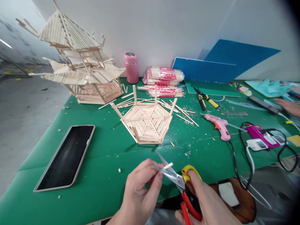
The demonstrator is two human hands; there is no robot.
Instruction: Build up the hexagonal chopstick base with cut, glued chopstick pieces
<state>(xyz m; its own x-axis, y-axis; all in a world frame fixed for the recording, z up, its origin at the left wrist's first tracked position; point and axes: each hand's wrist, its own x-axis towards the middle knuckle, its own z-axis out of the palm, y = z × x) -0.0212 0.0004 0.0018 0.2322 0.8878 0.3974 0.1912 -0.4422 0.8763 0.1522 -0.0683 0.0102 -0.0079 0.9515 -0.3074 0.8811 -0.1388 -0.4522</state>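
A green desk (103,168) carries everything. At its far left stands a tiered wooden-stick tower (89,76) with sloping roofs; at the far right, blue boards (211,70) lean against the wall. A dark-screened phone (67,157) lies face up near the left edge. In the middle sits a many-sided stick base (147,122), posts rising at its corners, beyond both hands.

The left hand (142,187) pinches a short stick between thumb and fingers, in front of the base. The right hand (206,193) grips red-and-yellow-handled scissors (179,179), their blades parted around the stick's protruding end. Another person's hand (289,106) reaches in at the right edge.

Plastic-wrapped stick bundles (162,76) lie behind the base, just beside an upright pink flask (131,68). Right of the base are a pink glue gun (217,125), a purple power strip (262,136) with plugs and cables, and yellow-and-black pliers (206,98). Loose sticks (192,119) scatter behind and beside the base. Smallest are the pinched short stick (168,166) and a tiny offcut (119,170) left of the hands.
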